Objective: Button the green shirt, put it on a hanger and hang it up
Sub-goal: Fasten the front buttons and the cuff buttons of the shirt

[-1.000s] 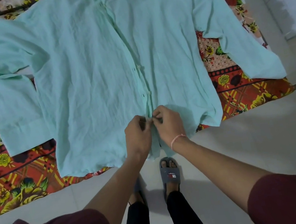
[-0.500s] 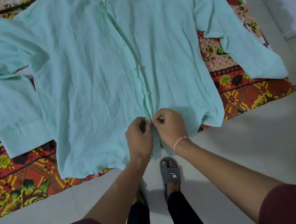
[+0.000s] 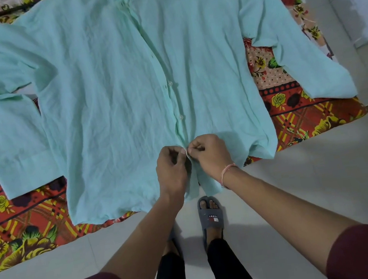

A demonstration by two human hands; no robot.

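Collar of green shirt cut off at top; cloth thin, crinkled. Left hand and right hand grips pinch lower placket; button hidden.

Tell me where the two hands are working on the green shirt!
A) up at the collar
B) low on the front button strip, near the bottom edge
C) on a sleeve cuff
B: the left hand and the right hand both pinch the green shirt at its front strip, just below the lowest white button that shows and close to the hem.
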